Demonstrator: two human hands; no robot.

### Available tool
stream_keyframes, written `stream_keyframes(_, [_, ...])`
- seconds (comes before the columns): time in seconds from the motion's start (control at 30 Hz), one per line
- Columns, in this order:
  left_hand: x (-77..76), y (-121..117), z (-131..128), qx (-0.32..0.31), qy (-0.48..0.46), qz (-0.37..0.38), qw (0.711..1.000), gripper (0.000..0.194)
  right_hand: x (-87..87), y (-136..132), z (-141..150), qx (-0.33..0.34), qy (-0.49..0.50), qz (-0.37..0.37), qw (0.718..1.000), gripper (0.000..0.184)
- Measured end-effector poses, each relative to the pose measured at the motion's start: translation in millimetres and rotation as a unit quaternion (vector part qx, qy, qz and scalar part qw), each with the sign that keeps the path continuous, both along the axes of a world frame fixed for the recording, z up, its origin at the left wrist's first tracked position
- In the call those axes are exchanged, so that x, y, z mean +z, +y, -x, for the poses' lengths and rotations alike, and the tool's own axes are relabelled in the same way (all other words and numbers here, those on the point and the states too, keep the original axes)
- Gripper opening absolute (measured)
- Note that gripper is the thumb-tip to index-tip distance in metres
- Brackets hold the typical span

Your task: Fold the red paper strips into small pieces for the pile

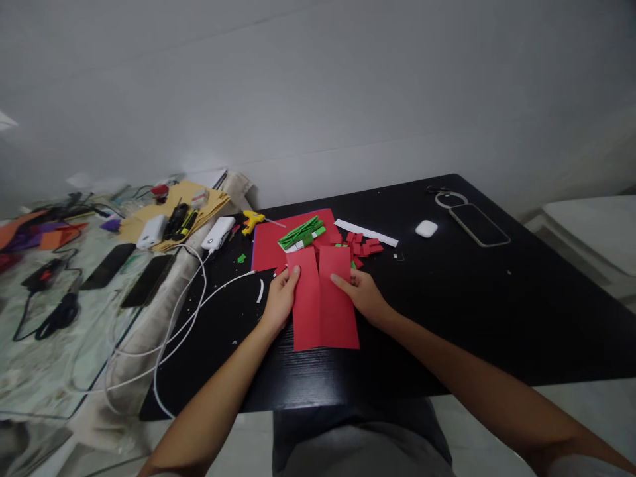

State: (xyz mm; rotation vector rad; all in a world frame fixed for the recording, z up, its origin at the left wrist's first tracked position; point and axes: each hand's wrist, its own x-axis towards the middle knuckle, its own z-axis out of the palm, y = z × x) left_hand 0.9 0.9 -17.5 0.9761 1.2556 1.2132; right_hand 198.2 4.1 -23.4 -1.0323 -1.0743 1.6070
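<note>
Both hands hold a sheet of red paper (338, 311) above the front of the black table. At its top a gap runs down between two halves; lower down a line continues, and I cannot tell whether it is a fold or a cut. My left hand (282, 296) pinches the left edge, thumb on top. On the right edge my right hand (365, 291) grips in the same way, fingers behind the paper. Just beyond lie folded green paper strips (302, 232) on a larger red sheet (271, 240), and a heap of small red paper pieces (358, 246).
A yellow glue gun (252, 222) and a white power bank (218, 233) with a white cable (199, 308) are on the left. A white paper strip (368, 233), a white earbud case (426, 228) and a phone (478, 224) lie to the right. A cluttered second table (30, 371) adjoins.
</note>
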Motion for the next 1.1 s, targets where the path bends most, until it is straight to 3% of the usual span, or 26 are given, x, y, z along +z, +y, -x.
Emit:
stream_keyframes(0.1, [8.5, -2.2, -2.4, -0.017, -0.085, 0.081, 0.993, 0.048, -5.2, 0.3, -0.3, -0.04, -0.05, -0.055, 0.996, 0.045])
stream_keyframes(0.17, [9.2, -3.1, -3.4, -0.026, -0.09, 0.086, 0.992, 0.047, -8.0, 0.4, -0.8, -0.052, -0.081, -0.088, 0.991, 0.044])
stream_keyframes(0.33, [-1.2, -3.5, -2.7, -0.023, 0.022, -0.008, 0.999, 0.049, -9.2, 0.5, -2.2, -0.067, -0.123, -0.117, 0.983, 0.038])
stream_keyframes(0.5, [-13.4, -3.6, 1.0, 0.021, 0.186, -0.124, 0.974, 0.048, -7.3, 0.6, -1.3, -0.072, -0.136, -0.147, 0.977, 0.035])
stream_keyframes(0.73, [-11.9, -4.8, 0.7, 0.043, 0.219, -0.152, 0.963, 0.042, -3.5, -1.1, 0.6, -0.101, -0.173, -0.162, 0.966, 0.032])
stream_keyframes(0.9, [-10.0, -3.1, 1.6, 0.059, 0.208, -0.145, 0.966, 0.04, -3.5, 1.0, 0.7, -0.104, -0.135, -0.108, 0.979, 0.036])
stream_keyframes(1.1, [-10.6, -0.9, 2.6, 0.063, 0.176, -0.129, 0.974, 0.039, 1.2, -1.6, 1.2, 0.036, 0.005, 0.031, 0.999, 0.043])
